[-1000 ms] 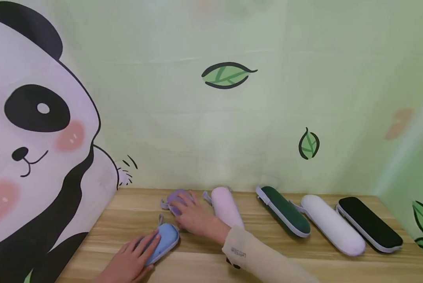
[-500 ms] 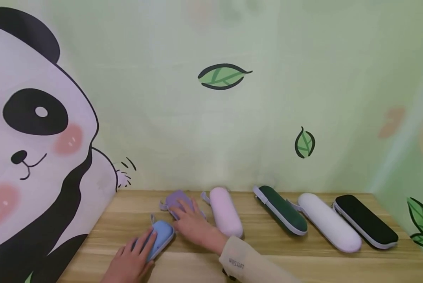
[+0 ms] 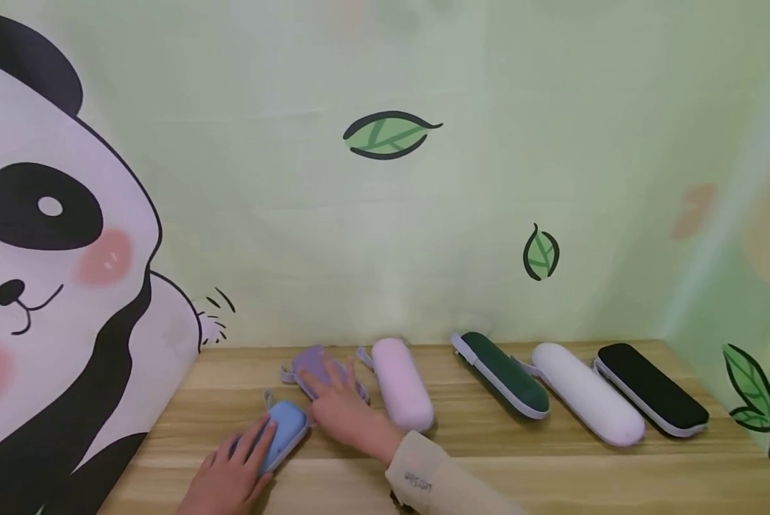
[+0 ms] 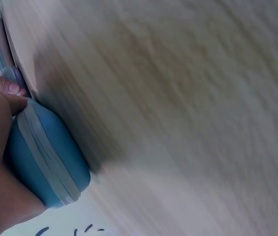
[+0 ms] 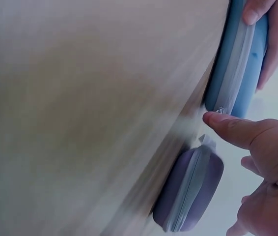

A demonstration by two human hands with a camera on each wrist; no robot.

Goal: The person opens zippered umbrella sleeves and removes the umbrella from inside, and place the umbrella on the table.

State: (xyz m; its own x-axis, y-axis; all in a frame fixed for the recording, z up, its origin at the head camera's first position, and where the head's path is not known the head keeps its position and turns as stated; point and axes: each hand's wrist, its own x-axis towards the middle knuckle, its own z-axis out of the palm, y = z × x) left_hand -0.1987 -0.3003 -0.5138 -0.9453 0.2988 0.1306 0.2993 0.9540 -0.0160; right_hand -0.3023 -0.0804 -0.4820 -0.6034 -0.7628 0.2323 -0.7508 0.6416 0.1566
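Observation:
In the head view a blue zippered glasses case [image 3: 284, 431] lies slantwise near the front left of the table. My left hand [image 3: 230, 465] grips it, fingers over its top and thumb along the zipper side. Behind it sits a purple zippered case [image 3: 313, 361] with a grey loop. My right hand [image 3: 346, 411] reaches over this purple case with its fingers spread and fairly straight. Seen from the right wrist, the right thumb [image 5: 232, 129] stretches to the zipper end of the blue case [image 5: 235, 64], while the purple case [image 5: 190, 189] stands beside the hand.
A pink case [image 3: 403, 386] lies just right of my right hand. Farther right, slanted in a row, are a green case [image 3: 507, 375], a white case [image 3: 587, 393] and a black case [image 3: 652, 390]. A panda-printed cloth [image 3: 385, 250] rises behind the wooden table [image 3: 520, 465].
The head view has swung slightly right, so everything appears farther left. My right hand has drawn back a little, uncovering more of the purple case. The left hand keeps its grip.

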